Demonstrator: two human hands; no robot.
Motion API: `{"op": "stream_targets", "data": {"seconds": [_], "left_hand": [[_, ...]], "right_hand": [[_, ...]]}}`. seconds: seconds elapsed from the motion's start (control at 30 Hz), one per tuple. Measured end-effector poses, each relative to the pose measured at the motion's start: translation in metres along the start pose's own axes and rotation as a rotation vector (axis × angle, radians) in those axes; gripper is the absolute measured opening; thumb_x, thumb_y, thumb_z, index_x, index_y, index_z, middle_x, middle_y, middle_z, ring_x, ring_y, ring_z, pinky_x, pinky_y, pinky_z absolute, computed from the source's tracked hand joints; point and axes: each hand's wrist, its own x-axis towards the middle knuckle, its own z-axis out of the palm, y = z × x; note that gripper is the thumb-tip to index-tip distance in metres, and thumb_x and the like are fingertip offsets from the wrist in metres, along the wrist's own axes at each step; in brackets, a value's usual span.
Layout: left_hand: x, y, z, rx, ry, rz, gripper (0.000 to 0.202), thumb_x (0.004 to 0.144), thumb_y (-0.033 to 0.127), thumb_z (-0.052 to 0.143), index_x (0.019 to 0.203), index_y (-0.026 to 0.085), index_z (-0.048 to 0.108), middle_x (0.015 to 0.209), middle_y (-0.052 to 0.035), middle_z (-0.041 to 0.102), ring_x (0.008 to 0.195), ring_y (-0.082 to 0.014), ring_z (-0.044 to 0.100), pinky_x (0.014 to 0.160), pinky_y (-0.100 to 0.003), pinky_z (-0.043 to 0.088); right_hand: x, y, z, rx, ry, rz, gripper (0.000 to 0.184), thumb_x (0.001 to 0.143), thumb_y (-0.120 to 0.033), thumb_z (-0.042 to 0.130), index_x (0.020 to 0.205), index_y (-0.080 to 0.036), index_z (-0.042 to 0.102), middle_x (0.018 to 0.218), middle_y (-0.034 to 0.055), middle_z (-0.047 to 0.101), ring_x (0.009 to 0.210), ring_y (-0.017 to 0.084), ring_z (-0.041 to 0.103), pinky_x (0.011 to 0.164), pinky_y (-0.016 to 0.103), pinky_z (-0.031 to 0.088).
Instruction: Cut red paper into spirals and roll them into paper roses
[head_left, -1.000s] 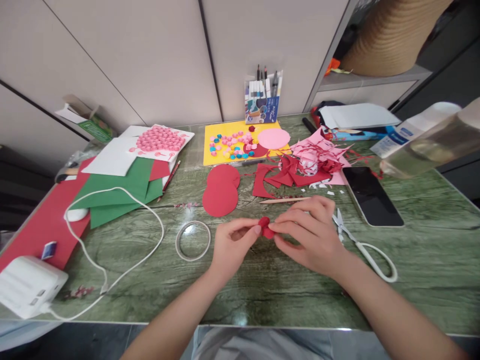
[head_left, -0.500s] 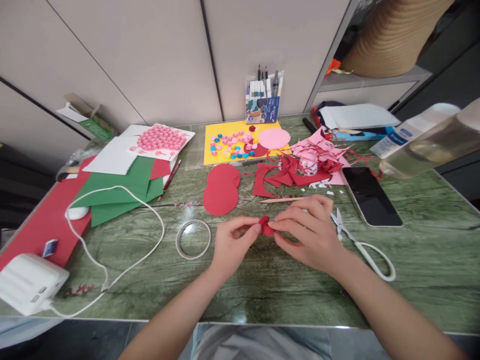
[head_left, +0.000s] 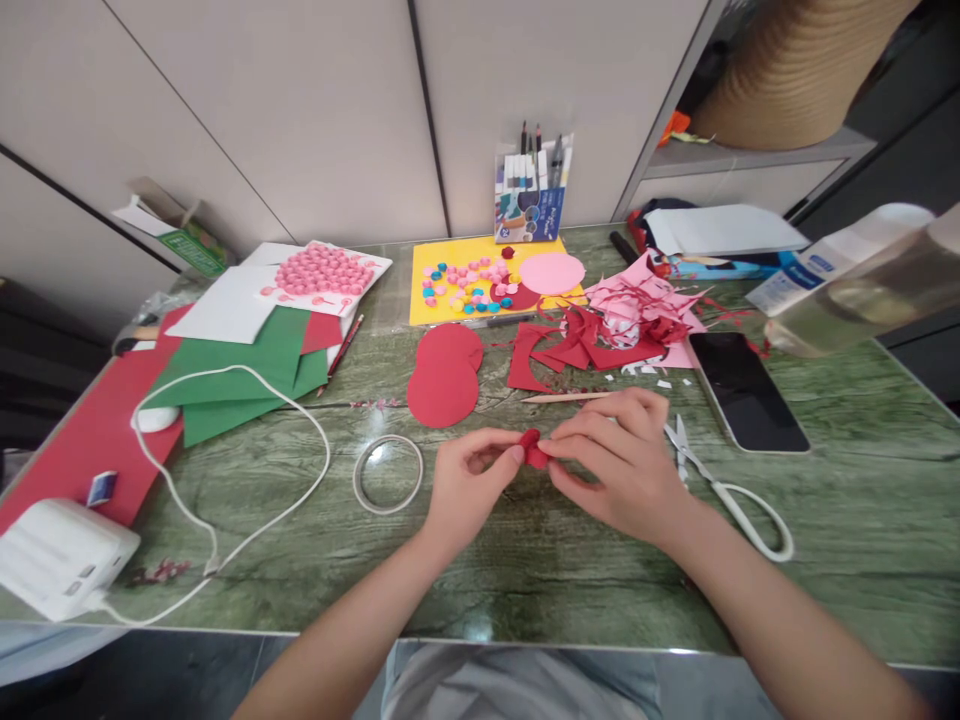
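Note:
Between my two hands is a small red paper roll (head_left: 533, 449), its top curled like a rosette. My left hand (head_left: 471, 482) pinches its left side between thumb and forefinger. From the right, the fingertips of my right hand (head_left: 619, 470) grip the same roll; they partly cover it. Red paper circles (head_left: 442, 392) lie overlapping beyond my left hand. A roll of tape (head_left: 388, 474) rests flat to the left. White-handled scissors (head_left: 739, 505) lie partly open just right of my right hand, and a thin wooden stick (head_left: 564, 397) lies behind it.
Red and pink paper scraps (head_left: 592, 340) spread behind my hands, near a phone (head_left: 748, 392). Farther back, a yellow sheet (head_left: 424, 290) carries small coloured pieces, with a marker box (head_left: 531, 200) behind. A white cable (head_left: 328, 450) loops from a charger (head_left: 67, 560) at left.
The view has shifted slightly. Both hands keep their pinch on the red paper roll, which has turned or tilted only a little.

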Motion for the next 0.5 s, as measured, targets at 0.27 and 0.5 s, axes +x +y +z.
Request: {"op": "stream_targets", "data": {"seconds": [0.27, 0.5], "left_hand": [[-0.0006, 0.0001, -0.0005, -0.04, -0.029, -0.016, 0.013, 0.072, 0.021, 0.063, 0.081, 0.013, 0.069, 0.081, -0.0064, 0.072, 0.074, -0.0167, 0.066, 0.07, -0.026, 0.053], [0.0004, -0.0035, -0.0005, 0.006, -0.018, -0.002, 0.013, 0.074, 0.022, 0.063, 0.081, 0.013, 0.069, 0.081, -0.0061, 0.072, 0.073, -0.0159, 0.066, 0.07, -0.025, 0.052]], "right_hand": [[-0.0006, -0.0015, 0.0, -0.052, -0.032, -0.037, 0.01, 0.076, -0.018, 0.063, 0.083, -0.025, 0.061, 0.078, -0.0033, 0.069, 0.084, 0.019, 0.053, 0.082, 0.041, 0.031], [0.0005, -0.0013, 0.0008, -0.048, -0.053, -0.004, 0.008, 0.077, -0.018, 0.062, 0.082, -0.023, 0.06, 0.078, -0.003, 0.069, 0.084, 0.019, 0.054, 0.081, 0.041, 0.03]]}}
